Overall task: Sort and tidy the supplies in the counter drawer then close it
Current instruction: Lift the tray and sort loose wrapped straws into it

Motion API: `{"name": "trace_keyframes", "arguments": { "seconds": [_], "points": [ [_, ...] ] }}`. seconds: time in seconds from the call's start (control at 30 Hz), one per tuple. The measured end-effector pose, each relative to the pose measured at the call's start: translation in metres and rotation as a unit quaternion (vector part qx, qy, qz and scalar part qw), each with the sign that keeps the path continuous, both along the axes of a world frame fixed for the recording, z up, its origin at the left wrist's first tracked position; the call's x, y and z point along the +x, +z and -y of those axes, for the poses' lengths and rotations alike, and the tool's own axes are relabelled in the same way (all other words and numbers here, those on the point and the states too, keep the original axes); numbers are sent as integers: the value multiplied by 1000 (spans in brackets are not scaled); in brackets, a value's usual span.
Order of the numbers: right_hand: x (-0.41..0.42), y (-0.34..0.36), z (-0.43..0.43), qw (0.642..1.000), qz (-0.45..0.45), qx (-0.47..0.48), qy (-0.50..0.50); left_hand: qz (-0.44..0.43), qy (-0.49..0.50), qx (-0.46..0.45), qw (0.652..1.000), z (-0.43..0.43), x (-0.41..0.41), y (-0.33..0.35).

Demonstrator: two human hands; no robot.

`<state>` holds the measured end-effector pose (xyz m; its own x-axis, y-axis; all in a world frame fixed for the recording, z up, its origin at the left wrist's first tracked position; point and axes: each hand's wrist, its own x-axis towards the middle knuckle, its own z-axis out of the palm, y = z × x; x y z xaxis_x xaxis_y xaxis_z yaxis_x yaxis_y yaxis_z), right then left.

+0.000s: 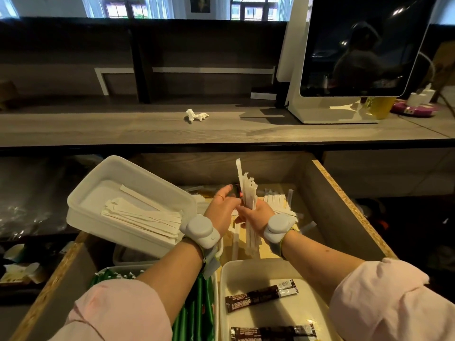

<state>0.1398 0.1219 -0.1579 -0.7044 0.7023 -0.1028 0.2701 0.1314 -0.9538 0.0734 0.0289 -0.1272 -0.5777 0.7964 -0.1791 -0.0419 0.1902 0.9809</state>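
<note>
**Over the open drawer: straw bundle upright, tray to the left**

At centre frame of the head view, above the drawer (344, 200), your right hand (256, 215) has its fingers clenched round a bundle of paper-wrapped straws (247, 190). The bundle stands on end, with its long axis running up the frame. Your left hand (221, 207) is against the bundle's left side. Whether its fingers pinch the straws or only touch them cannot be told.

Just left of both hands sits the white tray (98, 173), tilted. The sorted straws (142, 215) inside it lie flat, slanting from upper left to lower right. Judging from this, the bundle must go leftward and tip from upright to flat to match them. Your left hand is the nearer one to the tray. More loose straws (275, 200) lie on the drawer floor beyond your right wrist, so sorting looks unfinished.
</note>
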Motion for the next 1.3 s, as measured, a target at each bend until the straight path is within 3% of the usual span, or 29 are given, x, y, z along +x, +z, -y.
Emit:
{"name": "trace_keyframes", "arguments": {
  "seconds": [0.2,0.33,0.4,0.47,0.5,0.53,0.6,0.67,0.7,0.77,0.83,0.87,0.9,0.93,0.97,1.0,1.03,1.07,1.1,1.23,1.3],
  "points": [
    [-8,4,6,989,51,78,118,-46,-35,-31,998,-3,3,-9],
    [3,8,9,950,144,123,247,-109,-27,-114,987,-3,3,-16],
    [10,20,-7,904,259,139,310,-132,-25,-151,979,-3,2,-16],
    [12,35,-31,864,358,237,261,-129,-20,-149,980,-4,0,-17],
    [15,45,-41,869,364,261,210,-127,-27,-135,982,-5,3,-16],
    [17,52,-45,901,316,255,155,-117,-39,-126,984,-7,6,-18],
    [17,61,-37,971,104,204,71,-111,-52,-122,985,-12,12,-24],
    [18,69,-24,975,-82,197,59,-139,-59,-134,980,-18,16,-30],
    [16,72,-17,965,-107,222,87,-162,-59,-151,973,-14,15,-31],
    [10,65,-6,947,-62,279,147,-190,-56,-189,962,-14,17,-32],
    [7,46,1,927,48,310,206,-242,-85,-219,941,-3,7,-67],
    [7,37,3,919,93,309,229,-252,-83,-329,907,-23,11,-65],
    [6,29,5,919,114,292,241,-306,-56,-447,839,-39,24,-53],
    [6,26,6,932,106,253,237,-335,-49,-483,808,-45,34,-38],
    [6,29,4,954,74,197,214,-286,-68,-457,840,-48,30,-31],
    [6,35,0,973,32,141,180,-251,-99,-371,888,-41,14,-42],
    [8,42,-6,985,-11,99,140,-250,-93,-310,913,-18,3,-49],
    [11,47,-12,992,-44,69,99,-184,-27,-258,948,-20,16,-34],
    [15,51,-17,995,-61,46,58,-136,-22,-224,965,-19,11,-25],
    [21,36,-23,999,35,-10,26,-64,75,-70,993,-8,-14,-15],
    [16,32,-18,996,38,-51,58,39,145,24,988,-3,-24,-5]
  ]
}}
